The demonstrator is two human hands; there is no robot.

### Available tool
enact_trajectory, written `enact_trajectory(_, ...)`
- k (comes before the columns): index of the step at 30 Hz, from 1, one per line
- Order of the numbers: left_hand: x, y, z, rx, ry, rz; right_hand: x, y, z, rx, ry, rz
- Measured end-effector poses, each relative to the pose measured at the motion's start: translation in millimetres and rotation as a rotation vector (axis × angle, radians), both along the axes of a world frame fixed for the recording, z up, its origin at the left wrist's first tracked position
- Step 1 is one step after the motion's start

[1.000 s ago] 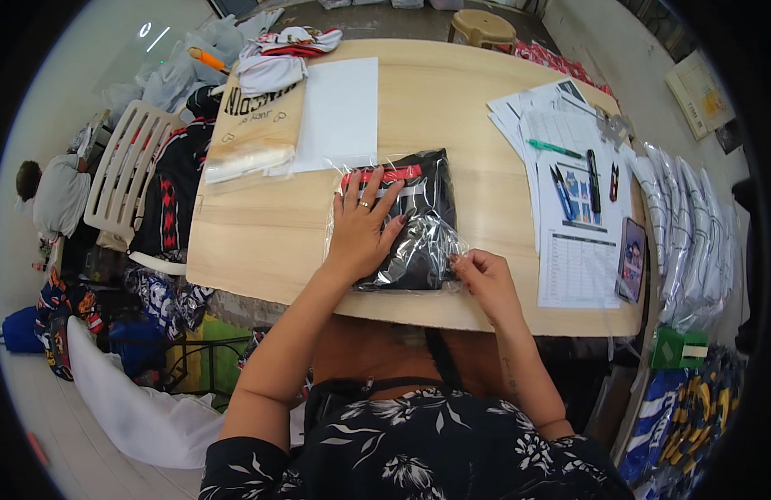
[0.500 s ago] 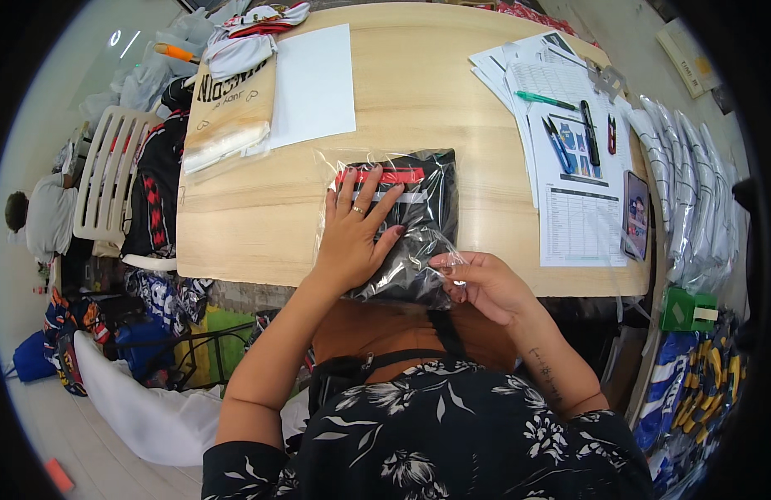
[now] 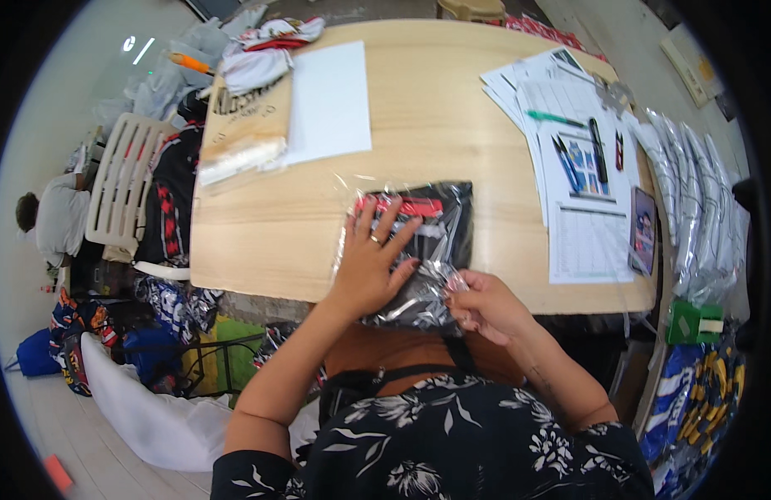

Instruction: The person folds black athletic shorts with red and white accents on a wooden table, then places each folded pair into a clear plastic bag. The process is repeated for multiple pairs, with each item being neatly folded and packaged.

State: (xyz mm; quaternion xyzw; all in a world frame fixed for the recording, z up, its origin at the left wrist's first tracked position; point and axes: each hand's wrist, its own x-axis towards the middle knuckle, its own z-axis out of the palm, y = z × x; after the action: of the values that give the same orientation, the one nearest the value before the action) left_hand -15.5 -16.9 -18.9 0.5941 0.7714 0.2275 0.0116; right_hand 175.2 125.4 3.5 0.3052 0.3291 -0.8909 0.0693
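Observation:
A clear plastic bag with a folded black garment inside lies at the near edge of the wooden table. Red and white bands show through the plastic near its far end. My left hand rests flat on the bag with fingers spread, a ring on one of them. At the bag's near right side, my right hand pinches a gathered fold of the clear plastic between thumb and fingers. The bag's near edge hangs slightly over the table edge.
Printed sheets with pens and a phone lie at the right. A tan packet, folded clothing and a white sheet sit at the far left. A white chair stands left; plastic-wrapped bundles stand right. A person is far left.
The whole view has shifted, so the table appears lower and further right. My right hand has closed more tightly on the plastic; my left hand stays flat on the bag.

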Motion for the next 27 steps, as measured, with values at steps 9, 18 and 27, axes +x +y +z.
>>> enact_trajectory(9,0.5,-4.5,-2.0,0.031,-0.009,-0.047,4.2,4.3,-4.1,0.018,-0.039,0.107)
enact_trajectory(18,3.8,-4.9,-2.9,0.035,-0.013,-0.029,-1.8,-18.5,-11.6,0.608,0.154,-0.183)
enact_trajectory(27,9.3,8.3,-10.0,0.125,-0.043,0.229,-15.3,8.4,-10.2,0.949,0.105,-0.175)
